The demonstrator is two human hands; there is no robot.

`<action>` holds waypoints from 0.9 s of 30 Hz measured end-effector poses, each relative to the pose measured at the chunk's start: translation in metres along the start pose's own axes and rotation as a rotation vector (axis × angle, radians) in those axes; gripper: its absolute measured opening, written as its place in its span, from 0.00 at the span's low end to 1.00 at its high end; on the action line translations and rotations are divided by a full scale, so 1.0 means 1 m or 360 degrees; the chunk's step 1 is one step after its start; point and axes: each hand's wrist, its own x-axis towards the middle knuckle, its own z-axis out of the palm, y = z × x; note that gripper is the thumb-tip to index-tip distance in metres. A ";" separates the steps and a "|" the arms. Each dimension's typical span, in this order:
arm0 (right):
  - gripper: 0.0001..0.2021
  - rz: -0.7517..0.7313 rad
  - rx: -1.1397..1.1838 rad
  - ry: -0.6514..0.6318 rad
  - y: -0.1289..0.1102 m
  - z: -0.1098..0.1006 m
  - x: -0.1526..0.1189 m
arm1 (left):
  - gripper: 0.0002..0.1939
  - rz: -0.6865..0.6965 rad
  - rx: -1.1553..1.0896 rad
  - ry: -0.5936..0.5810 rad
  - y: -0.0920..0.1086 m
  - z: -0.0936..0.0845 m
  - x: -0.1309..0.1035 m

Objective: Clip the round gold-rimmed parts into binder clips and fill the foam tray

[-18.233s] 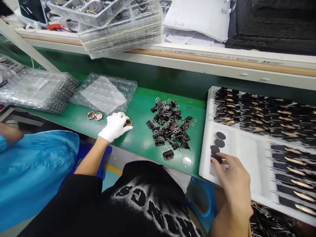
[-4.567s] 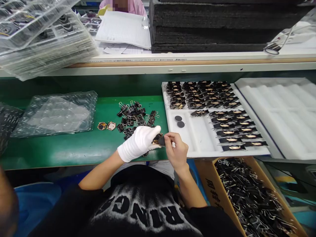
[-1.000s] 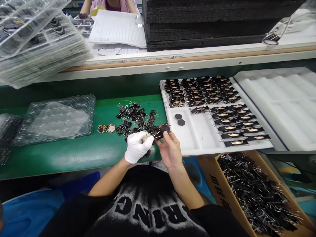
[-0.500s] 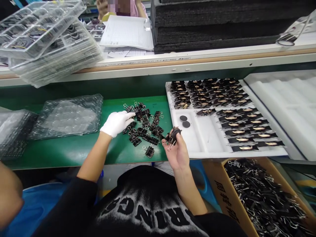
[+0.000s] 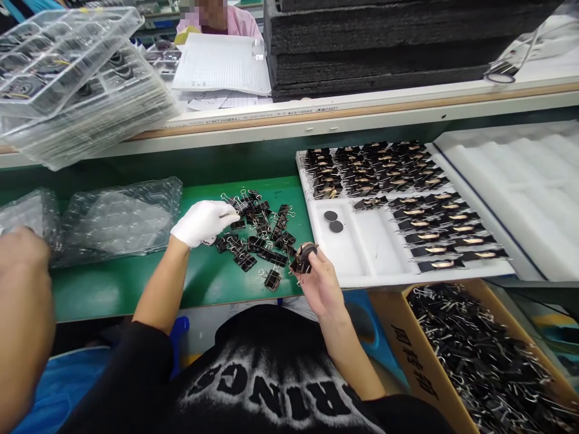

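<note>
My left hand, in a white glove, is closed at the left edge of a pile of black binder clips. Wire loops of a binder clip show under its palm; the fingers hide most of that clip. My bare right hand grips a round black disc with a binder clip on it, just right of the pile. Two loose dark discs lie in the white foam tray. Rows of clipped pieces fill its back and right parts.
Clear plastic trays lie left on the green bench. Another person's arm reaches in there. A cardboard box of binder clips stands below right. Stacked blister trays and black foam sit on the shelf.
My left hand has drawn back slightly left from the pile, its fingers pinched. My right hand has shifted a little left and down with the disc. Another person's arm has reached further in at left.
</note>
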 end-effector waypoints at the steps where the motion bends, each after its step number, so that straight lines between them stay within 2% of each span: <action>1: 0.13 -0.0019 -0.0066 -0.0063 0.002 0.002 0.000 | 0.14 0.0063 -0.0057 0.0112 0.011 0.003 -0.007; 2: 0.13 -0.0048 -0.0141 -0.0127 0.003 0.004 0.000 | 0.15 0.0135 -0.0118 0.0210 0.024 0.008 -0.015; 3: 0.12 -0.0083 -0.0221 -0.0190 0.005 0.006 0.000 | 0.15 0.0158 -0.0206 0.0397 0.039 0.015 -0.024; 5: 0.11 -0.0144 -0.0356 -0.0295 0.009 0.009 0.002 | 0.12 0.0099 -0.0425 0.0705 0.068 0.034 -0.043; 8: 0.13 -0.0157 -0.0428 -0.0334 0.012 0.007 0.005 | 0.12 0.0101 -0.0661 0.0778 0.098 0.057 -0.065; 10: 0.15 -0.0144 -0.0454 -0.0303 0.011 0.004 0.007 | 0.15 0.0124 -0.0694 0.0681 0.103 0.063 -0.072; 12: 0.14 -0.0163 -0.0510 -0.0297 0.009 0.000 0.008 | 0.17 0.0080 -0.0661 0.0532 0.101 0.063 -0.072; 16: 0.13 -0.0216 -0.0545 -0.0279 0.009 -0.002 0.008 | 0.10 -0.0301 -0.0620 0.0298 0.092 0.061 -0.066; 18: 0.14 -0.0216 -0.0515 -0.0244 0.012 -0.001 0.008 | 0.12 -0.0390 -0.0681 0.0158 0.092 0.063 -0.063; 20: 0.14 -0.0216 -0.0506 -0.0236 0.013 0.000 0.008 | 0.07 -0.0360 -0.0819 0.0068 0.094 0.065 -0.062; 24: 0.12 -0.0211 -0.0536 -0.0271 0.010 -0.001 0.006 | 0.07 -0.0289 -0.1067 0.0054 0.096 0.068 -0.063; 27: 0.14 -0.0186 -0.0513 -0.0258 0.006 -0.003 0.005 | 0.07 -0.0204 -0.1033 0.0051 0.094 0.069 -0.065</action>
